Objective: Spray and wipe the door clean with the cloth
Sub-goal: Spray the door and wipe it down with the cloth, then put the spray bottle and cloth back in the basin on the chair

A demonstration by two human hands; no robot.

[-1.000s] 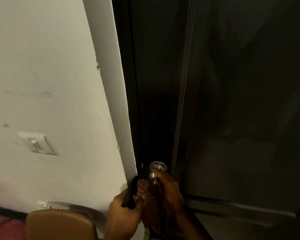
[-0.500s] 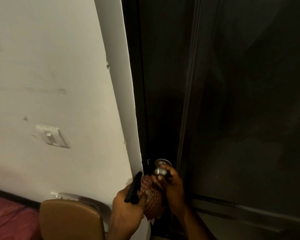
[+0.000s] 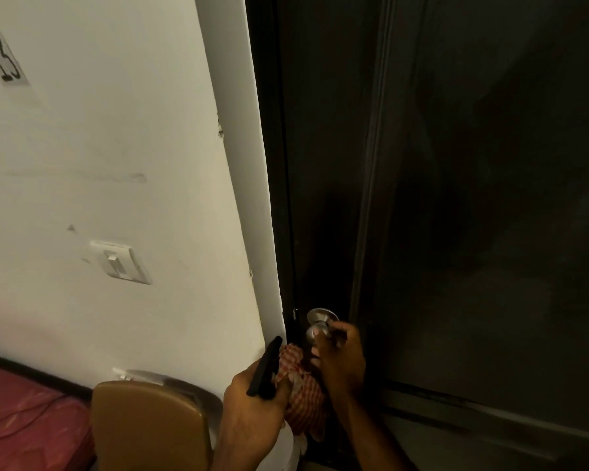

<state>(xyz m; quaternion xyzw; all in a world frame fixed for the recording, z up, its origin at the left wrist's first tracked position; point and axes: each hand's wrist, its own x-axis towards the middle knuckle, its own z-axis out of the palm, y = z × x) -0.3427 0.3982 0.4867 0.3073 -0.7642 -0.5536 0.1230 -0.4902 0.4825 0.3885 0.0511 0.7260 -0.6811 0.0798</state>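
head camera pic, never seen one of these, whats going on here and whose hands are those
The camera sits on a person's head and looks forward and down, so you see their own two bare hands; no machine is involved. The right hand has its fingers on the metal knob of a dark door. The left hand holds a slim black object, hard to identify, together with a red checked cloth. To the left is a white wall with a light switch and a label reading 13. A brown chair back stands below.
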